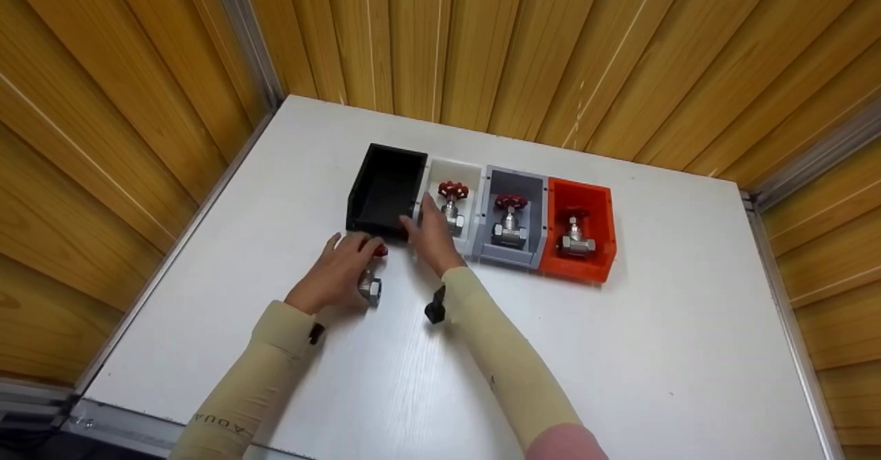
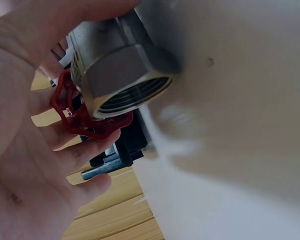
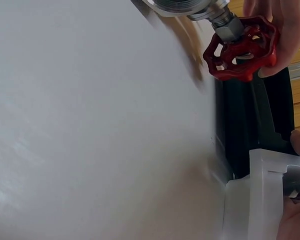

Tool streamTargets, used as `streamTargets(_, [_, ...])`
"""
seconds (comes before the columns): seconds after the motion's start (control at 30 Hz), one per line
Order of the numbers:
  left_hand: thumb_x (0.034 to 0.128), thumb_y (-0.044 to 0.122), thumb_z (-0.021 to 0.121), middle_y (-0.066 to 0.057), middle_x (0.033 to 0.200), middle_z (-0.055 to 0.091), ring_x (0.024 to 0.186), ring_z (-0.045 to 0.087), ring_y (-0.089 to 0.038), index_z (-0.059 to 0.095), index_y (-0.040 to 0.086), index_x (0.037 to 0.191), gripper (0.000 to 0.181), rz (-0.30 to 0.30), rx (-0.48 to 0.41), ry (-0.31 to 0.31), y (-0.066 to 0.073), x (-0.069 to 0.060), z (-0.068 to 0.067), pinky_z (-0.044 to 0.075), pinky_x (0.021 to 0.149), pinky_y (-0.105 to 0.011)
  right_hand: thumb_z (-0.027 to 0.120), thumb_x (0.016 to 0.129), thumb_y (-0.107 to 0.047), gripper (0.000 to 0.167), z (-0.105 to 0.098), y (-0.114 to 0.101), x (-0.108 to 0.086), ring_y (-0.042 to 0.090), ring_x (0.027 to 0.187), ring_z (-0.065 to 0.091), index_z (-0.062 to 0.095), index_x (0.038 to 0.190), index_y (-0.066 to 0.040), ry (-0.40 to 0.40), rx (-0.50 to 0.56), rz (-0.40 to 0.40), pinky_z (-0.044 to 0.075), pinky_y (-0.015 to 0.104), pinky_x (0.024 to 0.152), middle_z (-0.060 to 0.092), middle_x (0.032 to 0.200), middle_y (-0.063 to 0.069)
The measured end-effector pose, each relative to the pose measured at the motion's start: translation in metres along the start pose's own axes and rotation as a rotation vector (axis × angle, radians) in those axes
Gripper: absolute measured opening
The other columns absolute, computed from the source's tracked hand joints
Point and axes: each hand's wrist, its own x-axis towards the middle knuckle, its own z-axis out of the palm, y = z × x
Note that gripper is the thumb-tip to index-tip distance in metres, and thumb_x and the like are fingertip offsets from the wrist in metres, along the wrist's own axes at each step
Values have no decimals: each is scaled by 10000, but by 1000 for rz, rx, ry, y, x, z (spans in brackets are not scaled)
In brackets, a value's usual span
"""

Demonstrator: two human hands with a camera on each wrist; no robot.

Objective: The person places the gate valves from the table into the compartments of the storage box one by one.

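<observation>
On the tabletop in front of the black bin, my left hand holds a metal gate valve with a red handwheel. The thumb lies over the valve body, and fingers reach the wheel's rim. The valve's threaded hex end faces the left wrist camera. My right hand grips the adjoining walls of the black bin and the white bin, thumb on the black side and fingers on the white side. Inside the white bin stands another valve, partly covered by that hand.
Right of the white bin, a grey bin and an orange bin continue the row. They hold a grey-bin valve and an orange-bin valve, both red-wheeled. Wood-panelled walls enclose the white table.
</observation>
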Motion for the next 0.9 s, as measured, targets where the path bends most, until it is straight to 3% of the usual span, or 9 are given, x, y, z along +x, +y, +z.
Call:
streamTargets(0.43, [554,333,939,-154,1344,489,1274,477,-345,406,107,1427,1047,33,60,29,2,10,-16,241,1131,-619,563,975,-320,761,-1,0,3,226,1482,222,129,1553,-82,19,-33,-31,233,389,1200,216,1606,101])
streamTargets(0.9, [596,285,924,-176,1391,462,1309,446,-349,382,94,1449,1028,34,110,14,2,20,-31,230,1147,-604,578,967,-298,754,0,1,3,242,1464,268,164,1539,-35,47,-60,-65,233,360,1197,270,1581,136])
